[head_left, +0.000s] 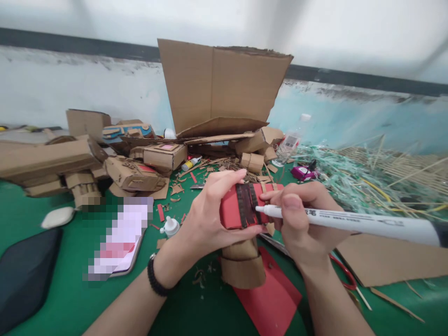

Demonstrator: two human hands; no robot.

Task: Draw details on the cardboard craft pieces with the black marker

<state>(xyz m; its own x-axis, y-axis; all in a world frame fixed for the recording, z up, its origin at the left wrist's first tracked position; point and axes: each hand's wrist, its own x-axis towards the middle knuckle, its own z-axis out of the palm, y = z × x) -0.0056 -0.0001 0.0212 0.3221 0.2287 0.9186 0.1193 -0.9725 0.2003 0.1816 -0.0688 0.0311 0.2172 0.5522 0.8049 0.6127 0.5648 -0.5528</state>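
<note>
My left hand (213,210) wraps around a small cardboard model (229,212) covered in red paper, with dark inked bands across its face. A round brown cardboard base (243,270) shows beneath the model. Between the fingers of my right hand (303,219) is a white marker pen (350,224), its tip at the dark strip on the red face. Some fingers of that hand also rest near the model's right end, by two plain cardboard strips. A sheet of red paper (269,298) lies on the green table below.
Cardboard pieces (136,172) and scraps crowd the back, before a large upright cardboard sheet (224,88). A phone (122,238), a black case (28,275) and a white glue bottle (171,226) lie left. Thin sticks in plastic wrap (350,172) and a clear bottle (289,142) stand right.
</note>
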